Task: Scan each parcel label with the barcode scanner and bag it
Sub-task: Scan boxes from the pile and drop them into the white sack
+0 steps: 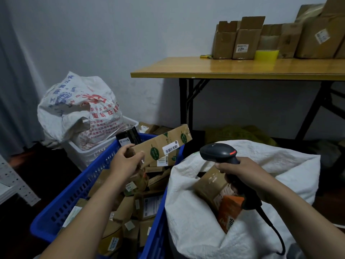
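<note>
Long parcel held over the blue crate, scanner raised beside it.

The left hand (127, 161) curls fingers and thumb round the near end of a long cardboard parcel (158, 144), which tilts up to the right with its barcode label (170, 148) facing up. The right hand (240, 171) grips the handle of the black scanner (217, 152); its head sits just right of the label, not touching. Under the parcel the blue crate (74, 193) is heaped with boxes. A white sack (196, 221), mouth open with boxes inside, presses against the crate's right wall. Behind stand a white basket (89, 155) holding a printed sack (78, 109), and a table (224, 71) with cartons (242, 40). Open air lies between parcel and sack mouth.
</note>
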